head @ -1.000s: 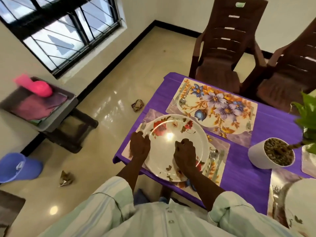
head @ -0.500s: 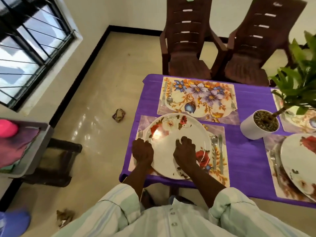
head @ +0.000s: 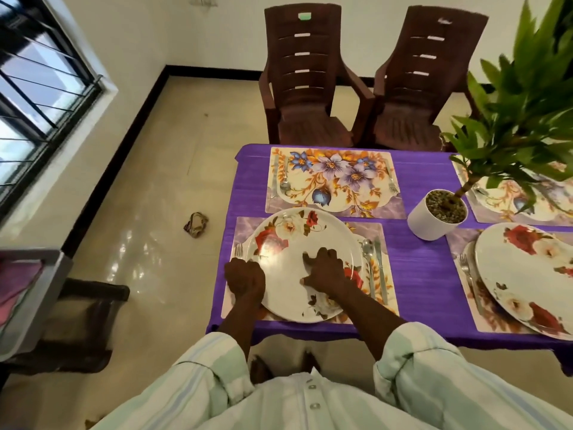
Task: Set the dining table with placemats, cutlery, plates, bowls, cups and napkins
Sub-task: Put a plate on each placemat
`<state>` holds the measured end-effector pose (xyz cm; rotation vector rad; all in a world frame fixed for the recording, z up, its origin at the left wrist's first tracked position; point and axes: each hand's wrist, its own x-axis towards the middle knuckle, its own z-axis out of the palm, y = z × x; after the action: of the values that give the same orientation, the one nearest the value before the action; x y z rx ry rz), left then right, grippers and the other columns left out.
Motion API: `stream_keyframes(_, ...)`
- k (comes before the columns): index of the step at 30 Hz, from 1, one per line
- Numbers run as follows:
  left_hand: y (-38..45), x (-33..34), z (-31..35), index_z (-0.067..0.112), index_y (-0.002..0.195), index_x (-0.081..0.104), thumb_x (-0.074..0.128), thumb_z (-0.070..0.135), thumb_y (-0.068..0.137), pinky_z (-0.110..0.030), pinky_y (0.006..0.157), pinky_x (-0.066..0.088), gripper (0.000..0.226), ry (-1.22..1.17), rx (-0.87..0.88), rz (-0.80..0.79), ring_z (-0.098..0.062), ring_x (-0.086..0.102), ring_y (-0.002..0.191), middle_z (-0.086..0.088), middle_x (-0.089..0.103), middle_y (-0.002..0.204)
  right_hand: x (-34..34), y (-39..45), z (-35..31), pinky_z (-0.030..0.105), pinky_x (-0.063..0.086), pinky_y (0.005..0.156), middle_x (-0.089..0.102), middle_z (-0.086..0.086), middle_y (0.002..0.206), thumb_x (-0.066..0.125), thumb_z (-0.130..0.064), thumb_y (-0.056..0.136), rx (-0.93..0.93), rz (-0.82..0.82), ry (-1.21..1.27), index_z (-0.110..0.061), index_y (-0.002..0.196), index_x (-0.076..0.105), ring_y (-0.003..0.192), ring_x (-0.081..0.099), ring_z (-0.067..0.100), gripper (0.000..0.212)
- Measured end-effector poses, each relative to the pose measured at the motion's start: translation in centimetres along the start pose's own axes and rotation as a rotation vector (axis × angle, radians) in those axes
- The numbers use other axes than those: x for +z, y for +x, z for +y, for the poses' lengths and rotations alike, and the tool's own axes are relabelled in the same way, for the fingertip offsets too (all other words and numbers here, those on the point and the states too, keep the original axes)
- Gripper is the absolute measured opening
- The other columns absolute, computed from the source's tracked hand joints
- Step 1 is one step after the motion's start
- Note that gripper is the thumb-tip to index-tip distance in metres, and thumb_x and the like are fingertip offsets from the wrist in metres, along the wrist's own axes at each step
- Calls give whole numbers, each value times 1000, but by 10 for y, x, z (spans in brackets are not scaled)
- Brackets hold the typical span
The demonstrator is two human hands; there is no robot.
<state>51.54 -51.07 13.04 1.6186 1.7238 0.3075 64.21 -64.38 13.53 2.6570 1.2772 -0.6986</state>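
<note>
A white plate with red flowers (head: 288,243) lies on the near floral placemat (head: 384,232) on the purple table (head: 418,265). My left hand (head: 245,279) is curled over the plate's left rim. My right hand (head: 325,270) rests on the plate's face with thumb and fingers spread. A fork (head: 238,251) lies left of the plate, and a spoon (head: 367,252) and a knife (head: 379,268) lie right of it. The far placemat (head: 335,181) holds only cutlery. A second flowered plate (head: 527,274) sits on the placemat at the right.
A white pot (head: 434,218) with a leafy plant stands mid-table, between the settings. Two brown plastic chairs (head: 307,88) (head: 418,88) stand at the far side. A grey stand (head: 37,290) is on the left, and a small crumpled thing (head: 195,224) lies on the floor.
My head has turned right, showing more of the table. The plate stays on its mat. My right hand has loosened from a curled grip to spread fingers; my left hand stays at the rim.
</note>
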Motion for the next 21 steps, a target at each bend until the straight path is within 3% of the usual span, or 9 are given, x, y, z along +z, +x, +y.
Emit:
stream_keyframes(13,5,-6,3,-3,114,60,68,19,87,-45,84,56,36,-134,-94,-66,-37,64,102,-21,65,111,0,-6,7,47,36,106,32,12,138,64,-58,81,7,54,125,-30,147,32,127,32,33,79)
stream_keyframes(21,-1,-7,-1,-1,115,60,67,23,88,-42,85,53,37,42,-13,-46,-36,63,106,-19,64,114,-1,-6,8,47,37,104,33,13,139,63,-58,82,-19,46,77,-29,146,33,127,34,34,76)
